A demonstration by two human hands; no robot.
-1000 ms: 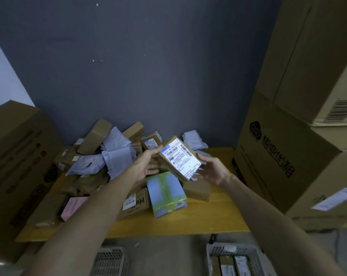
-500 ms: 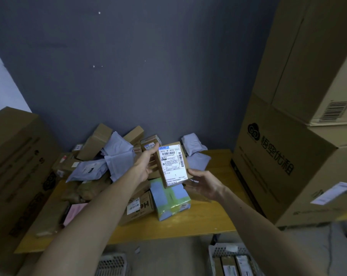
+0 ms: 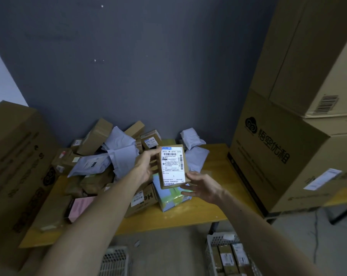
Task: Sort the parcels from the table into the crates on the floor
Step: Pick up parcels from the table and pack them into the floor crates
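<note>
I hold a small brown box parcel (image 3: pixel 173 166) upright above the table, its white shipping label facing me. My left hand (image 3: pixel 146 166) grips its left edge near the top. My right hand (image 3: pixel 200 186) holds its lower right corner from below. Under it a heap of brown boxes and grey mailer bags (image 3: pixel 116 154) covers the yellow table (image 3: pixel 168 218). A blue-and-green wrapped parcel (image 3: pixel 172 198) lies just below the held box. On the floor stand two white crates: the left crate (image 3: pixel 114 261) and the right crate (image 3: pixel 226 255), which holds several boxes.
Big cardboard cartons (image 3: pixel 288 156) are stacked on the right end of the table, and another large carton (image 3: pixel 13 166) stands at the left. A pink parcel (image 3: pixel 79 208) lies near the table's front left. A dark wall rises behind.
The box parcel has turned from tilted to upright with its label square to me, and it has come a little closer. Both hands kept hold of it.
</note>
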